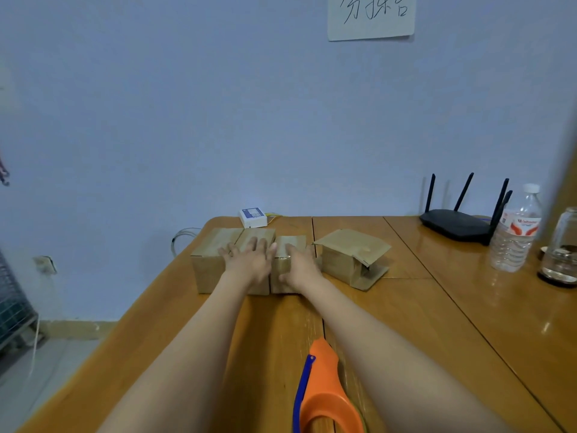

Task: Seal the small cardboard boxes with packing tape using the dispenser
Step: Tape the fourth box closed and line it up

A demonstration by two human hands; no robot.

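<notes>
The table (421, 323) is wood with a glossy varnish that mirrors the light along its right edge. The small boxes (215, 260) near its far edge are matt brown cardboard, and so is the open-flapped box (349, 257) beside them. The tape dispenser (324, 389) at the near edge is smooth orange plastic with a blue plastic strip. Towards the far right corner stand a matt black plastic router (452, 223), a clear plastic bottle (515, 235) and a clear glass jar (562, 248). A paper sheet (371, 17) hangs on the matt painted wall (218, 104).
</notes>
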